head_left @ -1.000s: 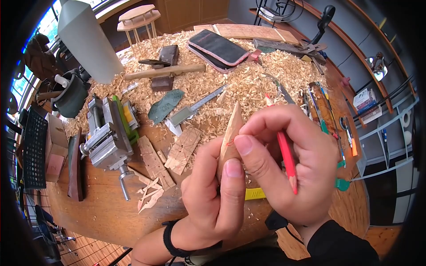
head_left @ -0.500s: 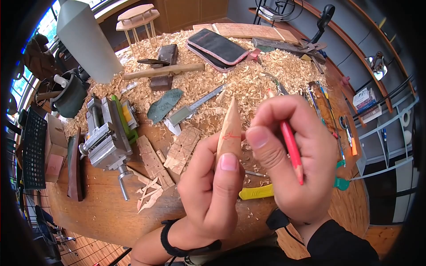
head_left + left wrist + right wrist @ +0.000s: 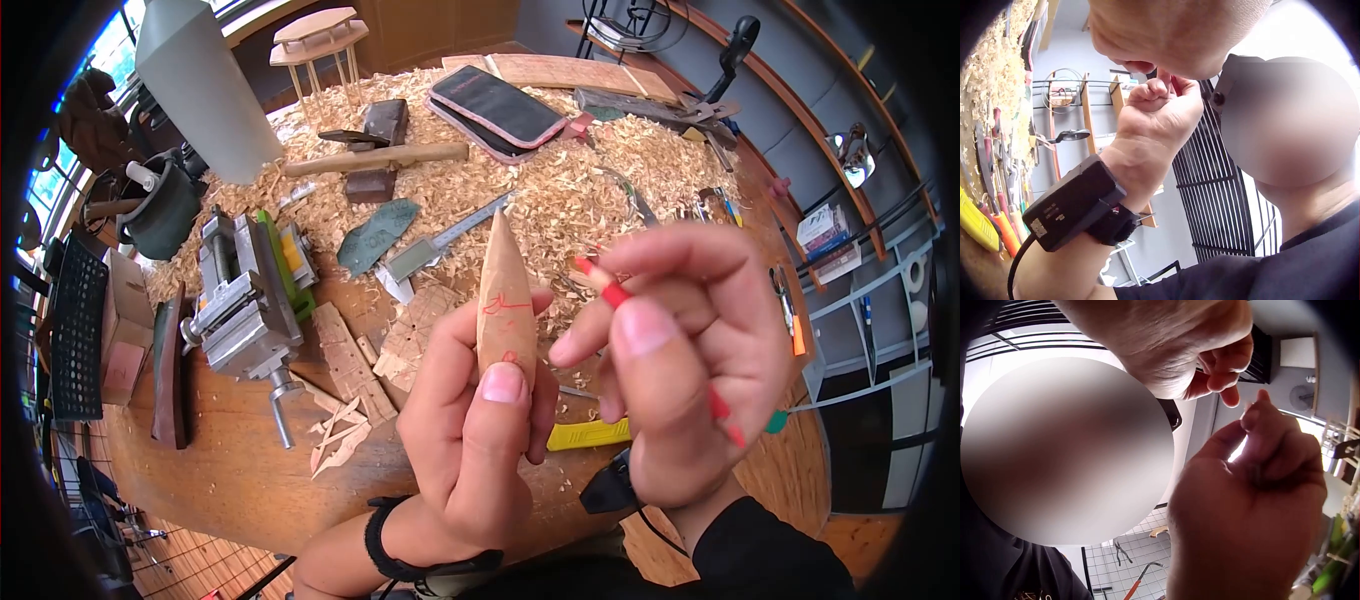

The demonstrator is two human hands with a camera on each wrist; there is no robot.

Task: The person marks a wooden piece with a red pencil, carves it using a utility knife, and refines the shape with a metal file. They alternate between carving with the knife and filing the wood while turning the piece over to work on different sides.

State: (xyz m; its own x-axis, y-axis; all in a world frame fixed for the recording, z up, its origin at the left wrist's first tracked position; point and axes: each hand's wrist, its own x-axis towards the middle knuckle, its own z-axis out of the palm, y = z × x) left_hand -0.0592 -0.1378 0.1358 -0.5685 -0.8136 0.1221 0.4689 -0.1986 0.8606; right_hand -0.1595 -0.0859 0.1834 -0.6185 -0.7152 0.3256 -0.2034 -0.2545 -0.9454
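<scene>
My left hand grips a small pointed piece of wood upright, the thumb pressed on its lower face. Thin red lines mark that face, and a small red mark sits just above the thumb. To the right, my right hand pinches a red pencil between thumb and index finger. The pencil's upper point is aimed up and left, a short way from the wood; its lower end shows at the palm, with the middle hidden behind the thumb. In the right wrist view the left hand hides the wood.
Wood shavings cover the bench's far half. A metal vise stands at left, near cut wood pieces. A digital caliper, a black zip case and a wooden-bodied plane lie beyond. A yellow tool lies below the hands.
My right hand has left the wood, moving right, and has turned the pencil from lying across the palm to a fingertip pinch. The wood's marked face now shows more fully, slightly further left.
</scene>
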